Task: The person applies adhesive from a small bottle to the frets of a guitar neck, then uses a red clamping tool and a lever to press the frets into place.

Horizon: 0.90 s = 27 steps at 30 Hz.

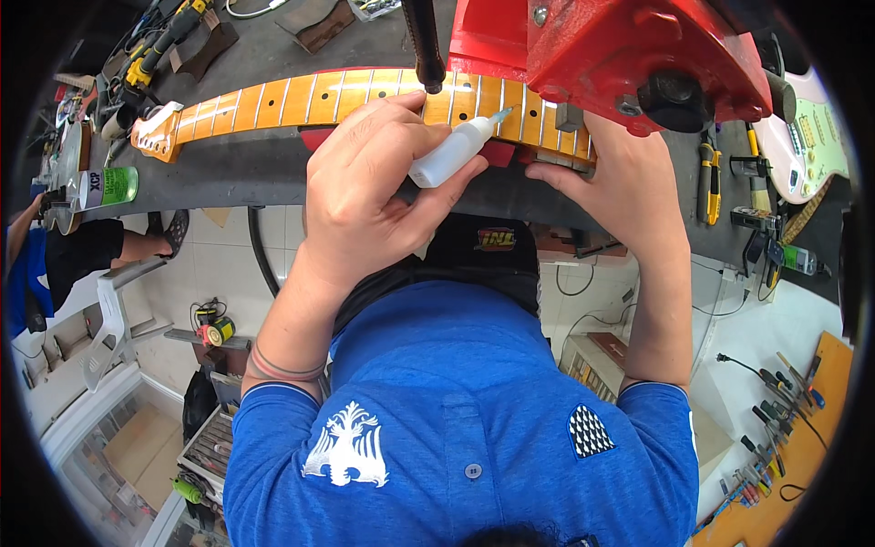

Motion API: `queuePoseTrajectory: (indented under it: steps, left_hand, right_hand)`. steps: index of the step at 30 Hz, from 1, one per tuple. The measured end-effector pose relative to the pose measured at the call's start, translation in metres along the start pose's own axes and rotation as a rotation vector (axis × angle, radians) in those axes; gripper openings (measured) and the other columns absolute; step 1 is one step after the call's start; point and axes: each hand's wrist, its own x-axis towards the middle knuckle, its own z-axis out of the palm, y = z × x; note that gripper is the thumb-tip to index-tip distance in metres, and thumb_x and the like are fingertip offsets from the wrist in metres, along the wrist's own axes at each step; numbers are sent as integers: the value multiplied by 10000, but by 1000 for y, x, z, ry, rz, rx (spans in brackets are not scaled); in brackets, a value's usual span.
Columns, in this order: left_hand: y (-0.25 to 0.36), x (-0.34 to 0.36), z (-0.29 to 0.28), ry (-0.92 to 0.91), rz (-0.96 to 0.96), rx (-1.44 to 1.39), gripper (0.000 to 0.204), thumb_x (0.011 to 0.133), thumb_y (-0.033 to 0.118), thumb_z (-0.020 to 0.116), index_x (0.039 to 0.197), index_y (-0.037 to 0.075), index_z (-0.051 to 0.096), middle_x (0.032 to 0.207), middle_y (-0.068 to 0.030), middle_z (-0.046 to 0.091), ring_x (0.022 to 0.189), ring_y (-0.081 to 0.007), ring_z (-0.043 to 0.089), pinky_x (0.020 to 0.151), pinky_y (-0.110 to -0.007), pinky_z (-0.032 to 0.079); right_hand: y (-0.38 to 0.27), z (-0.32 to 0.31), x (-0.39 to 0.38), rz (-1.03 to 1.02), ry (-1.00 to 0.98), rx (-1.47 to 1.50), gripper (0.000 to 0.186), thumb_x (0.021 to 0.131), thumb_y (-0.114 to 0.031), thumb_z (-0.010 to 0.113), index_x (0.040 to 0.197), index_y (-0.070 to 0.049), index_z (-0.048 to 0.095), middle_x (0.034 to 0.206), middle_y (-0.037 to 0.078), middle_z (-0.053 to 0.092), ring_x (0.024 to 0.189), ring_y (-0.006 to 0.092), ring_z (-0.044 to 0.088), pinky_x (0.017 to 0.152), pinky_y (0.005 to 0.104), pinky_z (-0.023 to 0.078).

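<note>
A glossy amber guitar neck [287,102] with metal frets and black dot markers lies across the bench, its headstock [157,132] at the left. My left hand [360,187] is closed around a small white squeeze bottle [452,153]. The bottle's thin needle tip [499,116] points at the fretboard near the heel end. My right hand [633,182] wraps around that end, thumb on the near side and fingers mostly hidden beyond it. A small grey metal block [569,117] stands against the fretboard beside this hand.
A red machine [638,55] and a dark handle [426,50] overhang the neck. Yellow-black pliers [709,182] and a pale guitar body [807,137] lie at right. At left are a green-labelled container [108,187] and another person's leg [144,246]. Screwdrivers [775,410] fill a rack lower right.
</note>
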Motion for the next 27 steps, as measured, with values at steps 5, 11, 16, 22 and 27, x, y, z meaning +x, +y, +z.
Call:
queuePoseTrajectory:
  steps: [5,11,16,22,27]
  left_hand:
    - [0,-1,0,-2,-8,2,298,793,37,962,972,-22,731,880,-126,779,851,-305,780,984,-524,644]
    - [0,0,0,-6,2,-3,298,795,36,961,971,-22,728,871,-123,775,837,-295,776,980,-521,645]
    - [-2,0,1,-1,16,-14,300,795,32,960,964,-17,718,863,-124,772,828,-291,776,976,-527,645]
    - [-2,2,1,9,44,-22,313,795,30,960,968,-11,703,855,-129,767,816,-294,773,976,-532,643]
    - [-2,2,1,7,49,-46,323,790,27,962,972,-8,698,841,-131,754,804,-289,766,982,-538,641]
  right_hand:
    - [-1,-1,0,-11,9,-10,718,695,-327,991,1304,-95,689,1208,132,710,1137,372,680,946,473,568]
    - [0,0,-1,-8,2,-25,711,697,-328,988,1301,-96,692,1200,134,709,1129,370,682,938,472,569]
    - [0,0,-1,-12,9,-20,711,700,-329,984,1304,-97,691,1200,136,710,1129,370,682,937,474,569]
    - [0,0,0,-5,-4,-15,716,699,-327,983,1312,-98,691,1214,141,710,1135,378,679,949,476,566]
    - [1,1,-2,-2,-8,-19,713,705,-342,980,1313,-102,696,1202,137,713,1129,376,675,948,474,565]
